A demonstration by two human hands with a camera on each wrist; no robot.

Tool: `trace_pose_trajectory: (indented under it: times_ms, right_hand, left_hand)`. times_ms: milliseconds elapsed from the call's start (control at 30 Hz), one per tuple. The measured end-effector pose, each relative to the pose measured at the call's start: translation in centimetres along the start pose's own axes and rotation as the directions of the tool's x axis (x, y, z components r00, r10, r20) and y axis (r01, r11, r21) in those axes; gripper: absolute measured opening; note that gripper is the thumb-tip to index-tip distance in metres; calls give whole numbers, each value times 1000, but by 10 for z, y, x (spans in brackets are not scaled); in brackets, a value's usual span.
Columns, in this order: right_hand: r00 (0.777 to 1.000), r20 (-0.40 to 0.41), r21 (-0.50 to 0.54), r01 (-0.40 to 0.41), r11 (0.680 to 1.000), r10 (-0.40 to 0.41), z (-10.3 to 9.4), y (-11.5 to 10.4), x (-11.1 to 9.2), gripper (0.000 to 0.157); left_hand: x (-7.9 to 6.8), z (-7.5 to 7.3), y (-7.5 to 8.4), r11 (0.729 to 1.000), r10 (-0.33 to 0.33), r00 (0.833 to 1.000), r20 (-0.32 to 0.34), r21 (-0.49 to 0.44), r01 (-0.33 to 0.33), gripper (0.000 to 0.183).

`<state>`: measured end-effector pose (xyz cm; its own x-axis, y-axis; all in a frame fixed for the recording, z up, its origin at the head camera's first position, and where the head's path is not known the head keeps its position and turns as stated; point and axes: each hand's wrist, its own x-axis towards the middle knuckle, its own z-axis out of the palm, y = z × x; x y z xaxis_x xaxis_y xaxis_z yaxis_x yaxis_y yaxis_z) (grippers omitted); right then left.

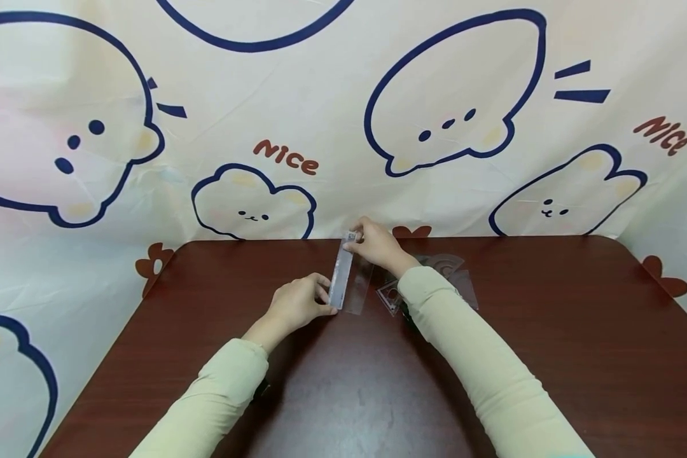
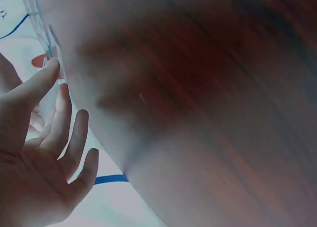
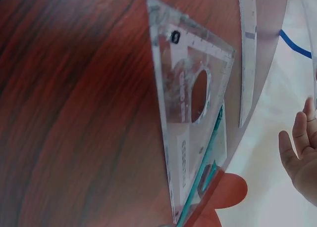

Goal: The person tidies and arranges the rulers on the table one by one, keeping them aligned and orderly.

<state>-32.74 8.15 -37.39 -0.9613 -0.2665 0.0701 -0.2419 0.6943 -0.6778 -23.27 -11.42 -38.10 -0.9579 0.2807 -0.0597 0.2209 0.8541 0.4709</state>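
A clear straight ruler is held at a slant just above the table, near its back edge. My left hand pinches its near end between thumb and fingers; in the left wrist view that thumb and forefinger meet at the ruler's end. My right hand pinches the far end. Right beside it a second clear ruler lies on the table. A clear set square with an oval cutout lies under my right forearm, partly hidden in the head view.
Right of my right wrist lie a clear protractor and another clear plate. A teal-edged clear piece sits behind the set square. The brown table meets a printed cloth along its back edge.
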Motion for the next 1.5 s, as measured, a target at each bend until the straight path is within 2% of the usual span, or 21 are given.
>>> trace_pose_trajectory:
  times_ms: [267,433,733,1033,1500]
  right_hand:
    - [999,-9,5,46,999,-46,-5,-6,-3,41]
    - [997,0,-32,79,996,-79,-8,-15,-9,40]
    - [990,32,-13,136,991,-135,-9,-26,-19,42]
    - [985,62,-62,167,984,-163,-3,-34,-27,42]
    - [984,72,-72,169,983,-164,10,-43,-44,45]
  left_hand:
    - [-12,-5,1,999,46,998,-50,8,-46,54]
    - [-21,-5,4,996,78,993,-93,45,-74,58]
    - [-40,-10,8,988,119,981,-152,120,-101,60]
    - [-58,-17,3,988,111,982,-153,123,-93,58]
    - [-78,-16,-2,991,84,985,-147,111,-68,59]
